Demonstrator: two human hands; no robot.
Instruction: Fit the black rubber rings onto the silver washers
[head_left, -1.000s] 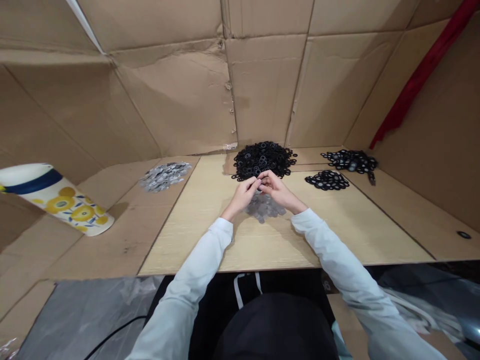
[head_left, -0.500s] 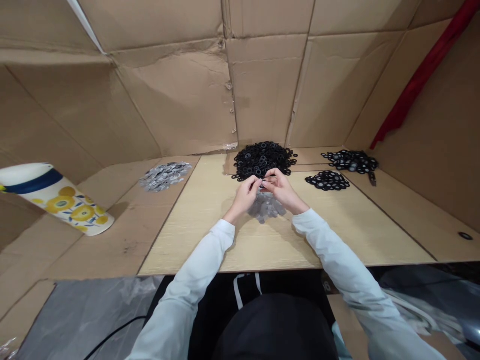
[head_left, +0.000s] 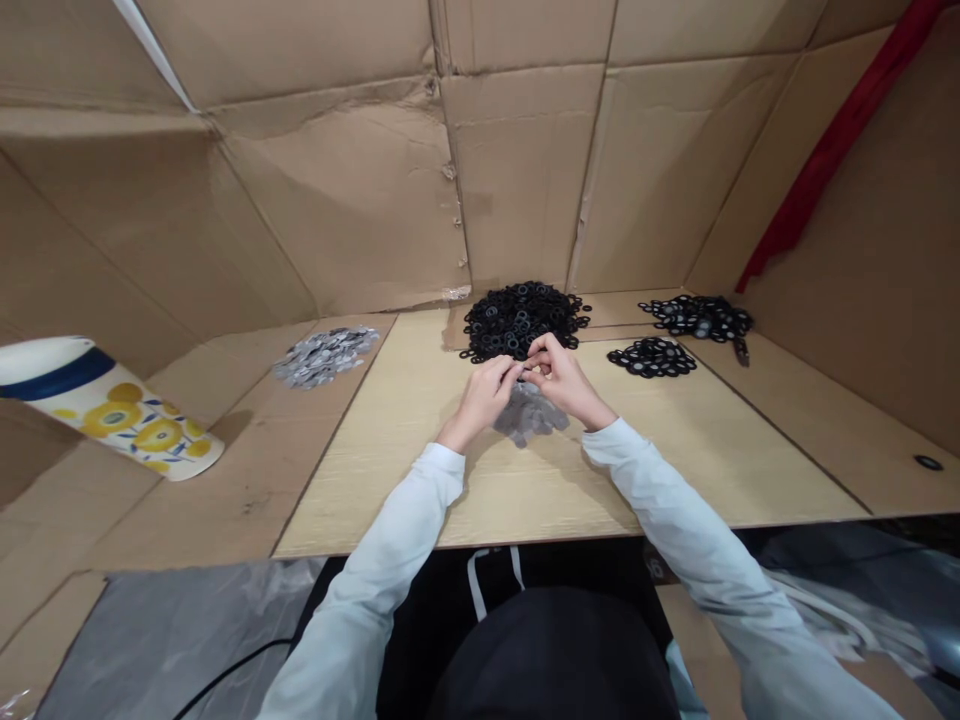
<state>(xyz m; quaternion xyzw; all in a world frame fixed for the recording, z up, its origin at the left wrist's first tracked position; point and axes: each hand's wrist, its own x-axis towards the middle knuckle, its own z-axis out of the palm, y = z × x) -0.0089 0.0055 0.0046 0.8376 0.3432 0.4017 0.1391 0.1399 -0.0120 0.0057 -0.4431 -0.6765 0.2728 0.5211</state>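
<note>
My left hand point(head_left: 484, 393) and my right hand point(head_left: 564, 381) meet fingertip to fingertip over the middle of the light wooden board point(head_left: 420, 470). Both are pinched together on a small part between them, too small to name. Directly beneath the hands lies a small heap of grey discs point(head_left: 531, 420). Just beyond the fingers sits a large pile of black rubber rings point(head_left: 517, 315).
A second heap of grey discs point(head_left: 324, 353) lies at the left on cardboard. Two smaller piles of black rings with light centres point(head_left: 651, 357) point(head_left: 697, 316) lie at the right. A flowered paper cup point(head_left: 97, 410) lies on its side far left. Cardboard walls point(head_left: 525, 170) enclose the bench; a lone black ring point(head_left: 928, 462) sits far right.
Both hands have lifted slightly and shifted a little toward the black ring pile, staying pinched together. The view has tilted a little.
</note>
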